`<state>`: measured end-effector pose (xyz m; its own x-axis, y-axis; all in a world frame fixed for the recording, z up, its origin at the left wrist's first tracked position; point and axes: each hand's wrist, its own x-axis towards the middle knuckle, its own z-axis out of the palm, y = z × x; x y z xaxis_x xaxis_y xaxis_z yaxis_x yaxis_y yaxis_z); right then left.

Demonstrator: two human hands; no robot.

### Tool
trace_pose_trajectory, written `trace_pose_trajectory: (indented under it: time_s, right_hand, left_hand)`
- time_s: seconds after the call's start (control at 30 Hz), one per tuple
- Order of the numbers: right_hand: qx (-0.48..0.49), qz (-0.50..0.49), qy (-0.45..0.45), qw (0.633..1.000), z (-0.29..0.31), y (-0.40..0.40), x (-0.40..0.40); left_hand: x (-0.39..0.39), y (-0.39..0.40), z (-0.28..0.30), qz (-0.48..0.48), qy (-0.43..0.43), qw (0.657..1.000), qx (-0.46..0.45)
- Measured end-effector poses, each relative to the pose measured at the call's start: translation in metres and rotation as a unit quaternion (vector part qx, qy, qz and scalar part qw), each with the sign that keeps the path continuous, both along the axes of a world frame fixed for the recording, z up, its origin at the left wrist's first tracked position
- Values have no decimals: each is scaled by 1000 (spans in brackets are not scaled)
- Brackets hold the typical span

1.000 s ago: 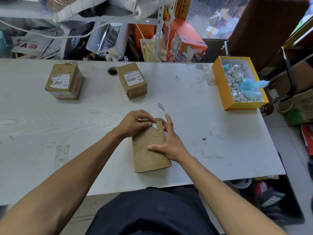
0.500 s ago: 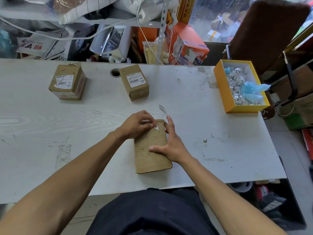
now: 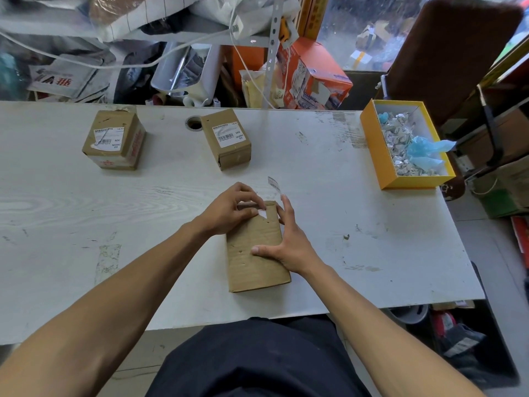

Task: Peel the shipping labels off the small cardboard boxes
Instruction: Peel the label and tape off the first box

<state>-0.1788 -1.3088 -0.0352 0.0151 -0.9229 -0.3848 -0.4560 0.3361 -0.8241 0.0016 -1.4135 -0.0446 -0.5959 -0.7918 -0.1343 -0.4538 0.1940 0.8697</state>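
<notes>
A brown cardboard box [image 3: 254, 253] lies flat on the white table [image 3: 372, 253] in front of me. My left hand [image 3: 232, 207] pinches at a small white label remnant [image 3: 262, 214] on the box's far end. My right hand [image 3: 286, 242] presses flat on the box's right side, fingers spread. A torn strip of label [image 3: 274, 184] sticks up from its fingertip. Two more boxes stand at the back: one on the left [image 3: 114, 143] and one in the middle [image 3: 227, 138], each with a white shipping label on top.
A yellow tray [image 3: 375, 147] with several crumpled label scraps and blue plastic sits at the table's right edge. A cable hole [image 3: 194, 123] lies beside the middle box. Clutter, bags and an orange carton [image 3: 315, 75] crowd the space behind the table.
My left fingers have shifted slightly on the label remnant at the box's far end. The right hand stays pressed on the box with the strip stuck to its finger.
</notes>
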Motion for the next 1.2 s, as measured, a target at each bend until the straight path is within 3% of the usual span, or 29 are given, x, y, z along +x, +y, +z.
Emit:
trace_pose_trajectory:
  time_s: [0.3,0.47,0.63,1.2]
  right_hand:
    - [3,2,2,1000,0,-1,-1]
    - [2,5,2,1000,1,-1,-2]
    - [5,8,6,1000,2,-1,-2]
    - [11,9,21,1000,2,-1,0]
  left_hand:
    - [-1,-1,3,-20,-30,999,6]
    - [-2,0,2,42,16,999,17]
    - [-10,6,4,70,-25,994,-83]
    - [-15,-1,-3,-1,-85,965,-246]
